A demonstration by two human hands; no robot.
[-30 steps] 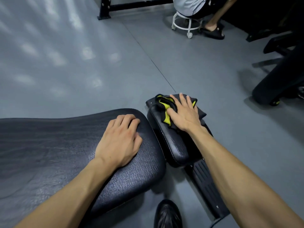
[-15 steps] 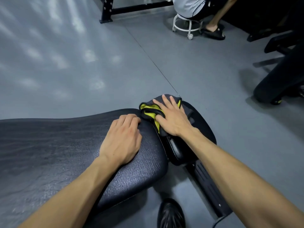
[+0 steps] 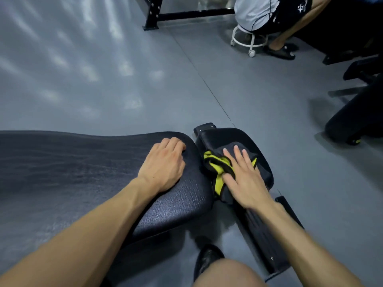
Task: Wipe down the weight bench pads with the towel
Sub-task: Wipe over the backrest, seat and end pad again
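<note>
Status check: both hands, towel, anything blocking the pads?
Left hand resting, fingers curled, on large bench pad. Right hand flat, pressing black-and-yellow towel onto small pad. Nothing blocking.

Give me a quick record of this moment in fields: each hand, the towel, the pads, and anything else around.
left hand: rests on the large pad, fingers curled at its far edge, holding nothing
right hand: presses flat on the towel, fingers straight
towel: dark with yellow trim, bunched on the small pad
small pad: right of the large pad, far end uncovered
floor: grey
background: another person seated on a white stool
</note>
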